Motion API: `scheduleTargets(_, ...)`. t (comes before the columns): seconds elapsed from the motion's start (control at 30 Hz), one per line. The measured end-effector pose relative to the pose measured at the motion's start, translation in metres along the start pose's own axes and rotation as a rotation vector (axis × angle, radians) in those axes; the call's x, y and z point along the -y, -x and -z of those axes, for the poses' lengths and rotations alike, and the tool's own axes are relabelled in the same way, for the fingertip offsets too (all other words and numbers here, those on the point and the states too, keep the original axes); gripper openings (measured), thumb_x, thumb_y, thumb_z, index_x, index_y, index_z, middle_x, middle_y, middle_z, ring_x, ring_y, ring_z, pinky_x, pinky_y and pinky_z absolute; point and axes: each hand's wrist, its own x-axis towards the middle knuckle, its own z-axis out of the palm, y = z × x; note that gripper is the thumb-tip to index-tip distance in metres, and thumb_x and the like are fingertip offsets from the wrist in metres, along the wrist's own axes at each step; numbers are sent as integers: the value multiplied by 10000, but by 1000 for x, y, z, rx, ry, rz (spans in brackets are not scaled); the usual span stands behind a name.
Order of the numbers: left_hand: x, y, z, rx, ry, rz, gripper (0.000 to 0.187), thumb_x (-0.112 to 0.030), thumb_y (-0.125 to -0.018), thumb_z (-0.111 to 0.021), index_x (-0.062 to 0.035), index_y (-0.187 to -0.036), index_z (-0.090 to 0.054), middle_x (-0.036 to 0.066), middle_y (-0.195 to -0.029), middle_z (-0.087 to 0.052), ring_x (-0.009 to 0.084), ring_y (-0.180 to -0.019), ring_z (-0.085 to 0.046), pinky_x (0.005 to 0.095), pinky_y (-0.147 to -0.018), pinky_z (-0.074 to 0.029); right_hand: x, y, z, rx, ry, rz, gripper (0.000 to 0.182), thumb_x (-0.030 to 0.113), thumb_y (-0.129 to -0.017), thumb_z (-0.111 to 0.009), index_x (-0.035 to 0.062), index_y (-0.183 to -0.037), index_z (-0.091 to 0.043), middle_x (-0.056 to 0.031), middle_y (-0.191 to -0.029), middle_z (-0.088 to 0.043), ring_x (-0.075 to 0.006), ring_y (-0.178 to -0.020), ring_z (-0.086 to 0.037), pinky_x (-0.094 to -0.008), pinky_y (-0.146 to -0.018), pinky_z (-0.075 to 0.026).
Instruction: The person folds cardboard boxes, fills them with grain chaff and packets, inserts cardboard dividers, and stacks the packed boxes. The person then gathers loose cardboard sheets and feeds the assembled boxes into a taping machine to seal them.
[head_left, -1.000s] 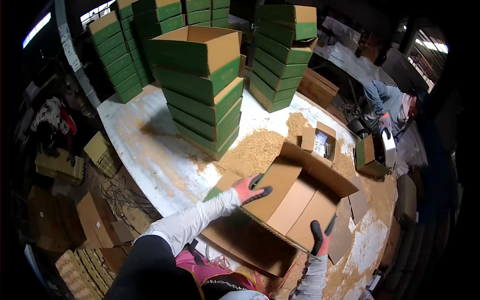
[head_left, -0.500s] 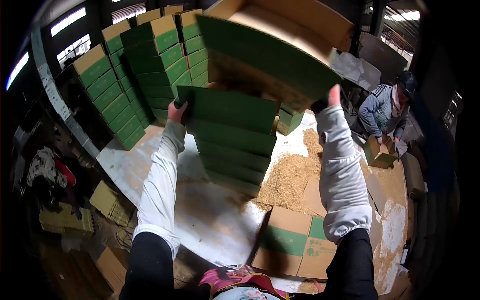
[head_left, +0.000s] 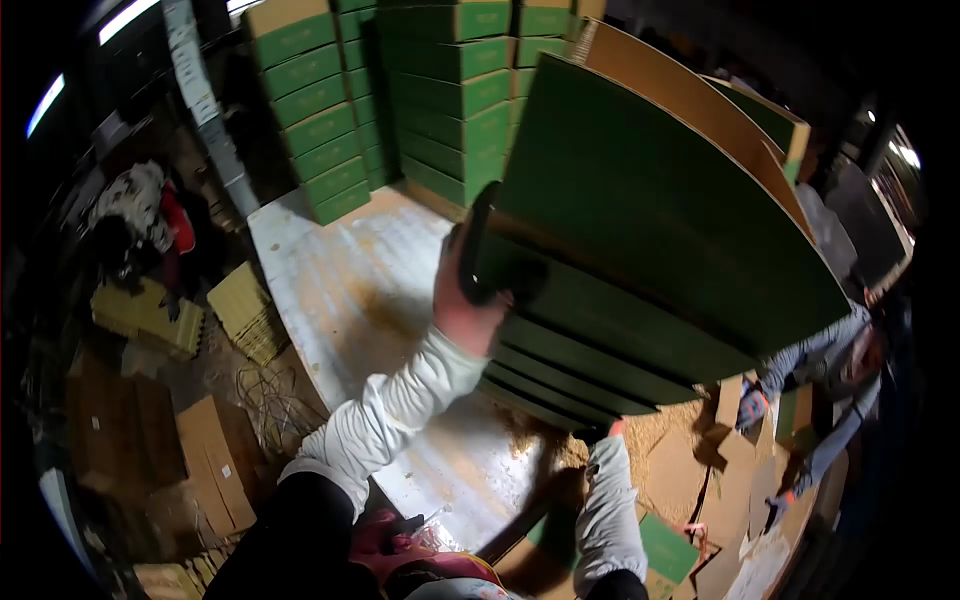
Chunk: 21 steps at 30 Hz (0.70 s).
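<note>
A stack of green cardboard boxes (head_left: 640, 240) fills the middle of the head view, its large top box tilted and open at the top. My left hand (head_left: 472, 300), in a dark glove with bare skin showing, is closed on the left edge of the stack near the top box. Low on the stack, my right hand (head_left: 603, 432) grips the bottom edge; its thumb shows while the other fingers are mostly hidden. White sleeves cover both forearms.
Tall columns of green and brown boxes (head_left: 325, 120) stand behind a pale platform (head_left: 350, 300). Brown crumbs (head_left: 665, 425) and flat cardboard (head_left: 675, 470) lie at right, near a co-worker's gloved hand (head_left: 752, 405). Another person (head_left: 140, 220) is at left by yellow stacked pieces (head_left: 150, 320).
The raised box has come down onto the stack, which now looms nearer and leans. My right hand has dropped to the stack's bottom, and the view has shifted.
</note>
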Motion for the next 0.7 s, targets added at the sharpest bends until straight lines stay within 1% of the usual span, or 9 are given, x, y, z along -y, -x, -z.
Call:
scheduleTargets(0.13,4,-6,28,-169,164,71,791,-341,-626,-629,45,-1236,-305,150,-1168,-419,232,-1092,-394,308,-946,-273,-20,14,-54,90,-36,-141,517,549,-788,-337,159,-1102,-463,-50,-1047,-514,-247,-894,-500,-396,-620,-441)
scheduleTargets(0.27,66,-61,81,-330,-68,-176,469,-368,-850,-469,-12,-1146,-392,8,-883,-485,76,-793,-442,206,-706,-372,-31,-14,-134,149,-118,-285,540,605,-758,-342,179,-1060,-482,-33,-1004,-526,-243,-850,-507,-407,-565,-442)
scheduleTargets(0.33,124,-105,132,-452,180,3,407,-299,-849,-495,-45,-1154,-407,38,-986,-511,121,-831,-489,252,-736,-417,-38,-37,-198,88,-200,-428,586,649,-739,-342,169,-1034,-504,-37,-978,-537,-251,-855,-510,-442,-554,-443)
scheduleTargets(0.43,231,-206,225,-569,177,-32,406,-329,-858,-467,-42,-1138,-403,66,-979,-518,163,-866,-496,283,-771,-419,-42,-72,-317,150,-350,-367,670,616,-802,-281,114,-1237,-361,-76,-1130,-487,-231,-966,-488,-353,-790,-417)
scheduleTargets(0.47,320,-248,290,-259,921,81,384,-319,-875,-427,-45,-1142,-393,92,-1017,-510,191,-886,-503,305,-778,-422,-49,-92,-353,168,-330,-312,605,548,-807,-292,137,-1248,-336,-71,-1164,-445,-254,-998,-455,-379,-810,-391)
scheduleTargets(0.5,249,-270,254,-547,132,18,366,-336,-880,-388,-56,-1112,-430,113,-1035,-512,213,-903,-505,321,-779,-424,-63,-116,-391,172,-244,-234,550,479,-812,-304,160,-1259,-311,-66,-1197,-403,-276,-1030,-421,-405,-831,-365)
scheduleTargets(0.57,313,-341,317,-297,484,43,470,-405,-853,-419,3,-1080,-467,139,-1067,-508,235,-916,-506,350,-781,-425,-97,-164,-455,76,311,-111,484,343,-822,-327,206,-1281,-261,-56,-1264,-318,-320,-1094,-354,-458,-872,-313)
scheduleTargets(0.63,364,-393,356,-344,444,230,427,-306,-865,-410,-49,-1207,-404,131,-1202,-421,235,-1066,-433,348,-925,-334,-118,-197,-511,-20,925,-131,494,206,-832,-351,251,-1303,-211,-46,-1332,-234,-365,-1158,-288,-510,-914,-261)
scheduleTargets(0.7,401,-403,353,-320,205,249,418,-287,-867,-408,-42,-1205,-404,133,-1195,-427,233,-1062,-438,347,-919,-341,-121,-223,-558,-76,898,-157,482,204,-849,-381,242,-1307,-233,-19,-1370,-199,-384,-1213,-206,-541,-969,-173)
